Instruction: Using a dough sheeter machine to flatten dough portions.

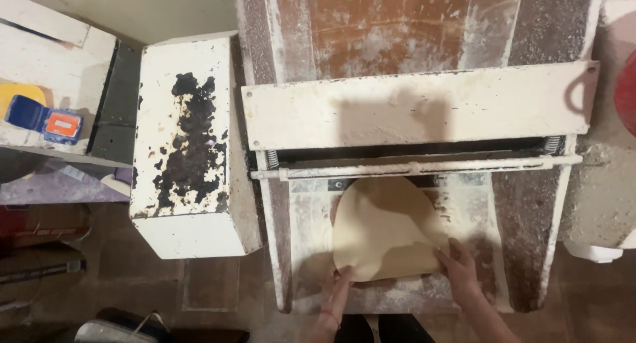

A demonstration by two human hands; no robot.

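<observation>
Dough, a pale tan flat sheet of rounded, roughly pear-like outline point(386, 229), lies in the head view on the flour-dusted sloping white metal tray point(306, 250) of a worn white dough-rolling machine point(417, 108); its upper edge sits just under the long white metal bar point(424, 169) at the machine's dark slot, and its lower edge rests at the person's hands. The left hand point(339, 291) touches the sheet's lower left rim, its fingers point(346, 274) loosely curled under or against the edge rather than clenched; whether they truly pinch it cannot be told. The right hand point(459, 271) lies on the lower right corner, fingers spread and pressing flat, not closed around anything. Judging by its thin, even spread, the sheet looks already flattened and most of it is out of the slot, while it has not yet been lifted from the tray. The tray is bounded by raised side rails left and right, the sheet's right edge near the right rail and more bare floured surface on the left. Below the hands the tray ends at an open lip, with free room toward the person. A chipped white box-shaped housing with black patches point(187, 144) stands just beside the tray on the left.
</observation>
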